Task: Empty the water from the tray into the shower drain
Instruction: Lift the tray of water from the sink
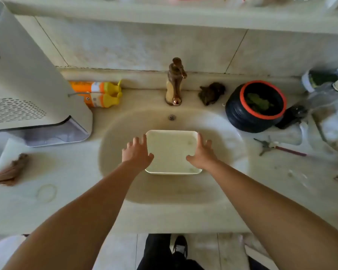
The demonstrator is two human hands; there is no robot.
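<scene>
A white rectangular tray (172,147) sits in the basin of a beige sink (125,133), below the tap. It looks to hold pale water, with small specks near its right side. My left hand (137,152) is at the tray's left edge with fingers spread, its thumb near the rim. On the tray's right edge lies my right hand (202,152), fingers also spread. Neither hand is closed around the tray. No shower drain is in view.
A bronze tap (175,82) stands behind the basin. Two orange and yellow bottles (98,94) and a white appliance (27,90) are at the left. At the right stand a black pot with an orange rim (256,106), a bottle (320,90) and keys (269,147).
</scene>
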